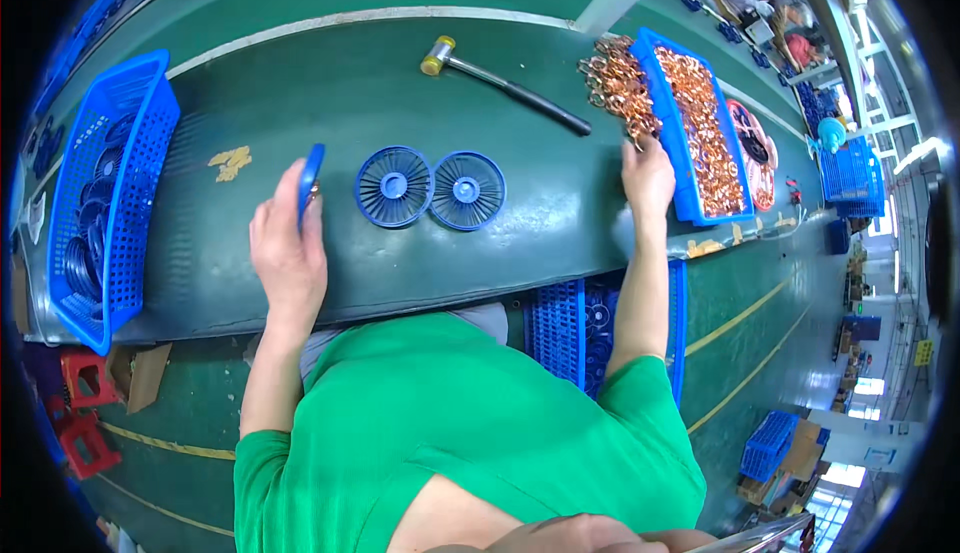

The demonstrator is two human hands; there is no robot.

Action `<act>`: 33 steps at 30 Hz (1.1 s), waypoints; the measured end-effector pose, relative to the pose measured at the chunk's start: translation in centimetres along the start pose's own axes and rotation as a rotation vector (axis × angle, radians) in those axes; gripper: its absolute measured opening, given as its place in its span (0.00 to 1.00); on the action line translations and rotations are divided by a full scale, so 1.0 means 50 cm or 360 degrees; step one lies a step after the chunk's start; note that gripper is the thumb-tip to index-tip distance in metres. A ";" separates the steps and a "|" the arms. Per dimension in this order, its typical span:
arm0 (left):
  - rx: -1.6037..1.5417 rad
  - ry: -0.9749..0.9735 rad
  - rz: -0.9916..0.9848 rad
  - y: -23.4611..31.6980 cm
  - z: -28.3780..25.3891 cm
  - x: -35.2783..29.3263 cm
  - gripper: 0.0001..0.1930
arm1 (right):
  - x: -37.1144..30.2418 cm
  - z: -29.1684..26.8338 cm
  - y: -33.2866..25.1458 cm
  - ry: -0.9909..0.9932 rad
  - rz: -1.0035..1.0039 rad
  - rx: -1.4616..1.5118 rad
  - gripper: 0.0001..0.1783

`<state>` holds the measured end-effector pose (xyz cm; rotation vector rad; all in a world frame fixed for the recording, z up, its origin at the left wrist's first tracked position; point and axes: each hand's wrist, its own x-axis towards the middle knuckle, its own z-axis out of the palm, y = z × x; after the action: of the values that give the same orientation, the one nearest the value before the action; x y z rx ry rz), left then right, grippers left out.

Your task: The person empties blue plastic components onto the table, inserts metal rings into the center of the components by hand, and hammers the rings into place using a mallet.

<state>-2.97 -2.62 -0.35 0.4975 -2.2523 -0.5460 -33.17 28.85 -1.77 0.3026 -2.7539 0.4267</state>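
My left hand (288, 243) is closed round a blue round grille (311, 181), held edge-on above the green tabletop. A bit of copper colour shows by its inner side. Two more blue grilles lie flat in front of me, a left one (394, 187) and a right one (467, 191), their rims touching or slightly overlapping. Thin spokes run from a hub in each. On the right, my right hand (648, 175) has its fingers together at the near end of a loose heap of copper-coloured ring-like parts (620, 83). What its fingertips grip is hidden among them.
A mallet (510, 85) with a black handle lies at the far middle. Beside the heap stands a blue tray (684, 188) full of copper parts. A blue basket (145, 183) at the left holds more grilles. Blue crates (556, 328) sit below the table edge. Other people work far right.
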 end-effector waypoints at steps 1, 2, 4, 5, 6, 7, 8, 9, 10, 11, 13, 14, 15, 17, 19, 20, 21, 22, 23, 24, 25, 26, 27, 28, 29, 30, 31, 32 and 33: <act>0.0191 -0.0051 -0.0006 -0.009 -0.005 0.003 0.20 | 0.013 0.011 0.003 -0.0030 -0.0005 -0.0170 0.20; 0.0189 -0.0063 0.0135 -0.026 0.007 0.008 0.21 | 0.024 0.007 0.007 -0.0246 0.0100 -0.0269 0.19; 0.0428 -0.0176 0.0278 -0.051 0.040 0.006 0.23 | 0.018 0.009 0.011 -0.0144 0.0045 -0.0164 0.16; 0.0441 -0.0429 0.0105 -0.024 0.034 0.010 0.25 | 0.018 0.009 0.021 -0.0201 0.0058 -0.0265 0.17; 0.0440 -0.0538 0.0002 -0.020 0.036 -0.001 0.27 | 0.014 0.013 0.035 -0.0141 -0.0001 -0.0122 0.16; 0.0296 -0.0477 0.0044 -0.027 0.035 -0.008 0.27 | 0.010 0.017 0.047 -0.0076 -0.0132 -0.0015 0.16; 0.0169 -0.0384 0.0124 -0.035 0.030 -0.011 0.26 | 0.010 0.017 0.048 -0.0159 -0.0089 -0.0091 0.16; 0.0004 -0.0226 0.0177 -0.039 0.017 -0.005 0.23 | 0.006 0.021 0.063 -0.0099 -0.0146 -0.0093 0.17; -0.0038 -0.0115 0.0193 -0.044 -0.009 0.010 0.22 | 0.008 0.037 0.087 -0.0084 -0.0158 -0.0141 0.17; -0.0094 -0.0013 0.0215 -0.050 -0.038 0.023 0.21 | 0.009 0.042 0.087 -0.0089 -0.0215 -0.0143 0.17; 0.0156 0.0285 0.0268 -0.086 -0.104 0.048 0.20 | 0.010 0.046 0.069 -0.0068 -0.0348 -0.0038 0.14; 0.0295 0.0404 0.0232 -0.110 -0.143 0.060 0.19 | 0.007 0.049 0.055 -0.0039 -0.0414 0.0020 0.13; 0.0499 0.0457 0.0209 -0.135 -0.185 0.075 0.18 | 0.002 0.049 0.048 -0.0014 -0.0480 0.0097 0.12; 0.0755 0.0579 -0.0145 -0.196 -0.256 0.090 0.17 | -0.016 0.028 0.003 -0.0079 -0.0467 0.0187 0.12; 0.1091 0.0409 -0.0896 -0.233 -0.333 0.110 0.25 | -0.037 0.020 -0.026 -0.0101 -0.0479 0.0375 0.12; 0.1267 0.0254 -0.1166 -0.265 -0.365 0.113 0.28 | -0.049 0.012 -0.045 -0.0120 -0.0527 0.0460 0.12; 0.1364 0.0118 -0.1206 -0.297 -0.389 0.111 0.25 | -0.059 0.004 -0.058 -0.0135 -0.0561 0.0535 0.12; 0.1388 0.0004 -0.1193 -0.330 -0.410 0.108 0.24 | -0.063 0.012 -0.056 -0.0185 -0.0580 0.0566 0.11; 0.1347 0.0014 -0.1087 -0.359 -0.423 0.105 0.24 | -0.071 0.008 -0.065 -0.0209 -0.0600 0.0607 0.10; 0.1268 0.0064 -0.0973 -0.391 -0.429 0.100 0.22 | -0.086 0.002 -0.081 -0.0232 -0.0612 0.0647 0.10; 0.1294 -0.0008 -0.0857 -0.410 -0.433 0.099 0.22 | -0.102 -0.002 -0.098 -0.0175 -0.0648 0.0747 0.09; 0.1385 -0.0052 -0.0989 -0.393 -0.424 0.121 0.22 | -0.118 -0.012 -0.114 -0.0162 -0.0667 0.0740 0.08; 0.1446 0.0028 -0.1024 -0.392 -0.426 0.126 0.23 | -0.126 -0.017 -0.130 -0.0141 -0.0717 0.0768 0.07; 0.1490 0.0124 -0.0931 -0.403 -0.432 0.122 0.22 | -0.135 -0.034 -0.152 -0.0182 -0.0720 0.0737 0.07; 0.1462 0.0282 -0.0937 -0.423 -0.446 0.114 0.22 | -0.142 -0.034 -0.170 -0.0100 -0.0767 0.0853 0.07; 0.1368 0.0476 -0.0678 -0.455 -0.463 0.091 0.20 | -0.152 -0.042 -0.188 -0.0092 -0.0754 0.0872 0.06; 0.1369 0.0540 -0.0683 -0.434 -0.462 0.093 0.18 | -0.159 -0.041 -0.199 -0.0018 -0.0828 0.0937 0.05; 0.1245 0.0762 -0.0606 -0.423 -0.486 0.086 0.17 | -0.162 -0.046 -0.212 -0.0020 -0.0867 0.1053 0.05; 0.1156 0.0858 -0.0553 -0.394 -0.481 0.081 0.17 | -0.169 -0.054 -0.224 -0.0017 -0.0866 0.1105 0.05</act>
<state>15.92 -26.58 6.76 1.2464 -1.7833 0.2614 -21.72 20.61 0.50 1.1728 -2.2919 1.1950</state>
